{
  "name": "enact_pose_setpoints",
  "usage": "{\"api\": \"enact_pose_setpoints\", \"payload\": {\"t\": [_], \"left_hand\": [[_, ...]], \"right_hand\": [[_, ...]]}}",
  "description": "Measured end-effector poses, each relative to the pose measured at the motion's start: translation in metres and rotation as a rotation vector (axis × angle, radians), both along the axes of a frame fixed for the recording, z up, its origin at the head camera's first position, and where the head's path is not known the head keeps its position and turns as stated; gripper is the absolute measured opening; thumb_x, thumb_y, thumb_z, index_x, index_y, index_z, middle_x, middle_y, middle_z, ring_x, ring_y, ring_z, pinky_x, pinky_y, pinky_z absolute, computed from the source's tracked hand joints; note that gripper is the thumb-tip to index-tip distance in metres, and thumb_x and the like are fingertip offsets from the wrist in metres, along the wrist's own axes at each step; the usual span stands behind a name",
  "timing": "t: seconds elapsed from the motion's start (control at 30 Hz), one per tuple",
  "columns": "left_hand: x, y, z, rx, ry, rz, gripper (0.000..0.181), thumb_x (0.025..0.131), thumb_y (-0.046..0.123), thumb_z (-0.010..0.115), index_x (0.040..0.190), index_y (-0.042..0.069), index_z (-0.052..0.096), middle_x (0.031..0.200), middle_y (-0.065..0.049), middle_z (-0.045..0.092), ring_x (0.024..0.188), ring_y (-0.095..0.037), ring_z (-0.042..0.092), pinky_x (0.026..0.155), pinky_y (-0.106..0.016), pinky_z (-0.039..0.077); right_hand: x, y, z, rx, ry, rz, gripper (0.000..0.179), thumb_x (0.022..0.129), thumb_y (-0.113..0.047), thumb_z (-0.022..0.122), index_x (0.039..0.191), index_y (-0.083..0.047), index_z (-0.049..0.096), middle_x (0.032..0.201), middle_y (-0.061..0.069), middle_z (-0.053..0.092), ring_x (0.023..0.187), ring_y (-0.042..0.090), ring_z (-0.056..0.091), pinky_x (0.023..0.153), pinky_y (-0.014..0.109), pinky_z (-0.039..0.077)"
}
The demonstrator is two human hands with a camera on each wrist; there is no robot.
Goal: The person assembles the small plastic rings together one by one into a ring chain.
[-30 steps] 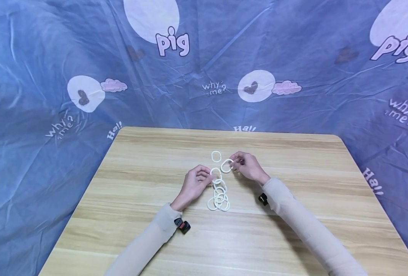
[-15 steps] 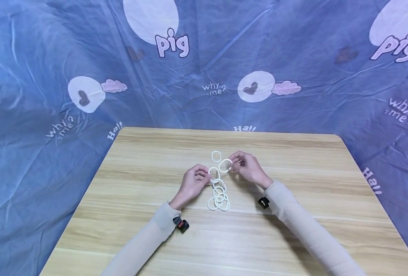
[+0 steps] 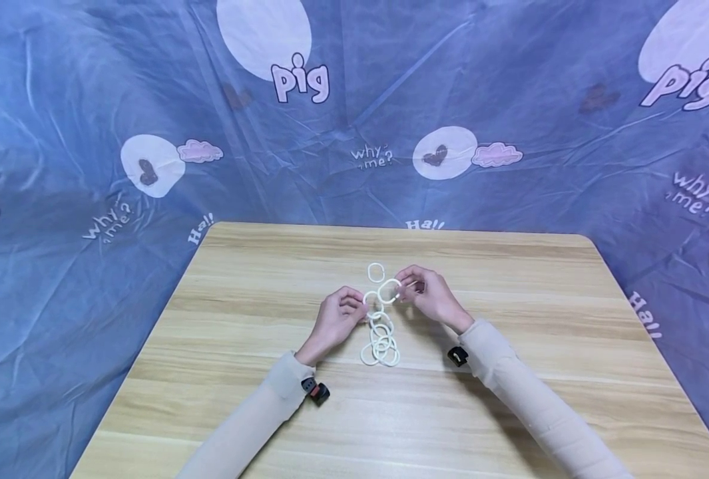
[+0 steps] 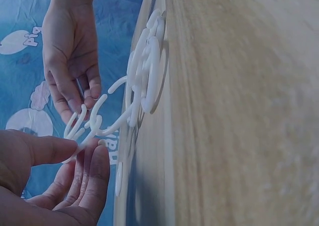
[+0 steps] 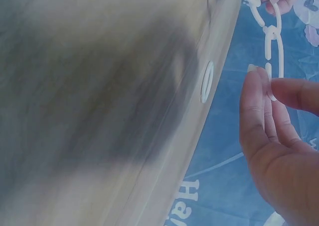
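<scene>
My left hand [image 3: 339, 316] pinches a white oval plastic link [image 3: 370, 293] between thumb and fingers. This link hangs at the upper end of a chain of similar links [image 3: 381, 332], whose lower part lies bunched on the table. My right hand [image 3: 431, 296] pinches another white link [image 3: 380, 293], held slightly up and to the right of the left one. In the right wrist view this link [image 5: 281, 56] shows a gap in its side and hooks through the left hand's link [image 5: 278, 16]. Fingertips hide part of both links.
One loose white link [image 3: 369, 271] lies flat on the wooden table [image 3: 258, 279], beyond both hands. A blue printed cloth [image 3: 330, 186] hangs behind the table. Dark wrist cameras [image 3: 317, 392] are strapped at the sleeves.
My right hand has moved slightly left and its link now overlaps the left hand's link. The left hand has shifted slightly left. The loose link has stayed put.
</scene>
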State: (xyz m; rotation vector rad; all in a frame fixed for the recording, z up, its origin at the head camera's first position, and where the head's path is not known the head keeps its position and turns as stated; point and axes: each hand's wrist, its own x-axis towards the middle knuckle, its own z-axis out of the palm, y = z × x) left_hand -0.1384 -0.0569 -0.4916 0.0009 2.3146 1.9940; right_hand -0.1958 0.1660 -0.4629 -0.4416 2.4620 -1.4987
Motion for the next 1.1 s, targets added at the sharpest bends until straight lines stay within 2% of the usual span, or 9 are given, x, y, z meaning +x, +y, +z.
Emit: {"api": "enact_pose_setpoints", "payload": {"t": [0.17,0.47,0.67,0.8,1.1], "left_hand": [[0.001,-0.002,-0.003,0.022,0.003,0.001,0.023,0.093,-0.004,0.07,0.114,-0.011,0.063,0.102,-0.032,0.071,0.092,-0.052,0.072,0.084,-0.049,0.065],[0.002,-0.002,-0.006,0.039,-0.023,-0.017,0.021,0.094,-0.002,0.071,0.112,-0.008,0.065,0.101,-0.029,0.072,0.088,-0.041,0.075,0.081,-0.038,0.067],[0.003,-0.001,-0.003,0.029,-0.012,-0.015,0.019,0.094,-0.002,0.071,0.111,-0.007,0.065,0.101,-0.028,0.072,0.088,-0.044,0.075,0.082,-0.042,0.067],[0.003,-0.001,-0.002,0.022,0.0,-0.022,0.018,0.094,-0.003,0.071,0.11,-0.007,0.064,0.1,-0.029,0.072,0.088,-0.046,0.074,0.082,-0.044,0.067],[0.003,-0.001,-0.001,0.004,0.015,-0.049,0.016,0.094,-0.005,0.069,0.109,-0.007,0.063,0.099,-0.03,0.072,0.088,-0.048,0.074,0.08,-0.045,0.067]], "right_hand": [[0.002,-0.003,0.0,-0.009,-0.002,0.007,0.027,0.093,0.005,0.067,0.12,0.003,0.065,0.111,0.024,0.072,0.088,0.027,0.071,0.077,0.022,0.059],[0.004,-0.008,-0.003,-0.044,-0.007,0.039,0.026,0.095,0.002,0.068,0.121,0.004,0.064,0.111,0.025,0.072,0.089,0.028,0.072,0.082,0.037,0.063],[0.007,-0.01,-0.004,-0.058,-0.011,0.059,0.027,0.095,0.002,0.067,0.121,0.005,0.064,0.111,0.026,0.072,0.091,0.03,0.072,0.082,0.028,0.061],[0.007,-0.01,-0.006,-0.067,-0.029,0.067,0.028,0.095,0.001,0.067,0.122,0.006,0.064,0.112,0.026,0.072,0.093,0.032,0.071,0.084,0.027,0.06],[0.011,-0.013,-0.003,-0.099,-0.091,0.075,0.029,0.097,0.0,0.066,0.124,0.006,0.062,0.112,0.025,0.071,0.091,0.028,0.071,0.082,0.026,0.06]]}}
